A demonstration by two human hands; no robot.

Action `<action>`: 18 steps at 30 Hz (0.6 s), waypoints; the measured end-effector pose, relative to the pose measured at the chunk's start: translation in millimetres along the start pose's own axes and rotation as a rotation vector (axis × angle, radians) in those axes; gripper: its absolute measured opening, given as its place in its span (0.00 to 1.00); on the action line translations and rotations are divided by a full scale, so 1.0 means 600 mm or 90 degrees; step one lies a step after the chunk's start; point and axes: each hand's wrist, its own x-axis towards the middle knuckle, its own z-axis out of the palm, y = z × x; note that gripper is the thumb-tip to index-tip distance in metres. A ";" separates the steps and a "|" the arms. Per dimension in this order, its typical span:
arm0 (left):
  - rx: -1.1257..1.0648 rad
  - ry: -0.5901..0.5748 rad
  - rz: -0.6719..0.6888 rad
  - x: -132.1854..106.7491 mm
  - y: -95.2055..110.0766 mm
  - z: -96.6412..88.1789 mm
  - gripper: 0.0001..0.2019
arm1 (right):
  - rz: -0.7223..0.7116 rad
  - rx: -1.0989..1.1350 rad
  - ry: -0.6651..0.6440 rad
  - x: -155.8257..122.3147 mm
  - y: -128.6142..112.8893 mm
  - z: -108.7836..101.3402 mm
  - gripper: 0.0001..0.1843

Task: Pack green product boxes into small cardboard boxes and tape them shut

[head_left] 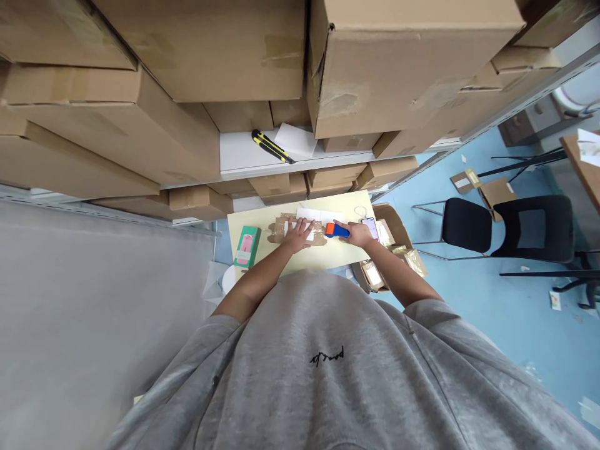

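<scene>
My left hand (pixel 298 235) lies flat on a flattened, tape-covered cardboard parcel (pixel 281 229), which has a white label (pixel 304 217) on it. My right hand (pixel 359 235) grips a short orange-and-blue handheld tool (pixel 337 230), its exact kind unclear. That tool's tip is near the parcel's right end. Just beyond my right hand lies a smartphone (pixel 370 228). Both items rest on a pale yellow board (pixel 347 209). A green box with a pink picture (pixel 247 247) stands left of the parcel.
Stacked cardboard cartons (pixel 187 50) fill the metal shelving (pixel 253 159) ahead, where a yellow-and-black utility knife (pixel 272 146) lies. An open carton with small packets (pixel 391 225) sits right of the board. A black chair (pixel 509 228) stands on the blue floor (pixel 469 312).
</scene>
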 end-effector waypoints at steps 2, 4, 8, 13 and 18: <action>-0.004 -0.001 0.000 0.001 -0.001 -0.001 0.54 | 0.001 0.016 0.003 0.003 0.006 0.005 0.47; -0.006 0.000 -0.001 0.001 -0.002 0.000 0.54 | 0.002 0.027 0.001 0.006 0.011 0.007 0.47; -0.015 -0.001 -0.002 0.002 -0.004 0.002 0.55 | -0.006 0.024 -0.008 0.008 0.015 0.001 0.47; -0.031 -0.001 -0.003 0.000 -0.005 0.002 0.55 | -0.078 0.016 0.010 -0.006 0.028 -0.010 0.44; -0.008 -0.004 0.003 0.000 -0.006 0.002 0.53 | -0.110 -0.018 -0.001 -0.008 0.028 -0.014 0.41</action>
